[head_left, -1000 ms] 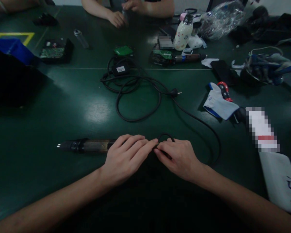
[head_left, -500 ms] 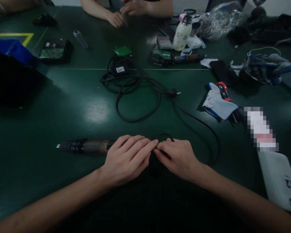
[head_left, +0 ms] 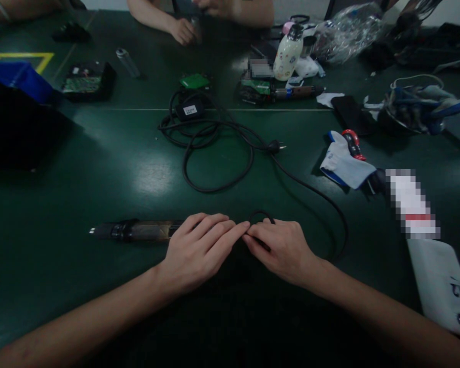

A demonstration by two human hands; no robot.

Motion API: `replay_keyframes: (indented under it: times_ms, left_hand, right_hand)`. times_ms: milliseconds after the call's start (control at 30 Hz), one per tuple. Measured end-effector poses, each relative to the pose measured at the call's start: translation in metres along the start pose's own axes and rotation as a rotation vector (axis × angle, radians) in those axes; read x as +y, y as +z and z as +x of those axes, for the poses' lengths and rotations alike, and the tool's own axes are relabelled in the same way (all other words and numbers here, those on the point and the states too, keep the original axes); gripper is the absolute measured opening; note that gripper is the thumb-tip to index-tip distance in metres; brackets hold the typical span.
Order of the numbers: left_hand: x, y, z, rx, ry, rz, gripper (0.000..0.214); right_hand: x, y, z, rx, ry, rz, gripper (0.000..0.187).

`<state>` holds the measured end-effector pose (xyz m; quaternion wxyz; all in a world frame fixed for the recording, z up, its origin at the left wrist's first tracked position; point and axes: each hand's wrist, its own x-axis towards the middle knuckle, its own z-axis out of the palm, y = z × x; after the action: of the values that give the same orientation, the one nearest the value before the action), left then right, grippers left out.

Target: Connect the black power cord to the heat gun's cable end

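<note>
A long dark electric screwdriver (head_left: 140, 231) lies on the green table, its metal tip pointing left. My left hand (head_left: 203, 248) is wrapped over its rear end, the fingers covering that part. Right beside it, my right hand (head_left: 281, 248) pinches a black cable (head_left: 263, 212) close to the tool's end. The cable makes a small loop above my right fingers. Where cable and tool meet is hidden under my hands. Ahead of them lies a coiled cord with a two-pin plug (head_left: 274, 147) and a labelled black box (head_left: 189, 109).
Green circuit boards (head_left: 194, 81) and a second screwdriver (head_left: 299, 92) lie farther back near a patterned bottle (head_left: 289, 53). A glove (head_left: 347, 163) and a white case (head_left: 440, 281) are at right. At left stands a blue-and-black bin (head_left: 21, 79). Another person's hand (head_left: 184, 31) rests across the table.
My hands stay almost where they were, with only a slight shift of the left fingers. Across the table, the other person's hands have moved apart.
</note>
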<state>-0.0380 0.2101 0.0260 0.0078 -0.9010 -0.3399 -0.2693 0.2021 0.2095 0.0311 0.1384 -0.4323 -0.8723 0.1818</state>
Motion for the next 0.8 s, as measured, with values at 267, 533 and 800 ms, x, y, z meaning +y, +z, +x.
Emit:
replay_keyframes:
  times_ms: [267, 533, 800]
  left_hand:
    - [0.0025, -0.0026, 0.0036, -0.008, -0.025, -0.003, 0.048]
    - [0.0006, -0.001, 0.0025, 0.009, -0.008, 0.011, 0.043]
    - [0.0024, -0.0022, 0.0036, -0.008, -0.03, -0.022, 0.047]
  right_hand:
    - [-0.001, -0.0007, 0.0008, 0.008, 0.011, 0.024, 0.034]
    - [0.0009, 0.0024, -0.0005, 0.018, -0.006, -0.005, 0.035]
    - [0.0011, 0.0016, -0.0001, 0.03, -0.026, -0.007, 0.035]
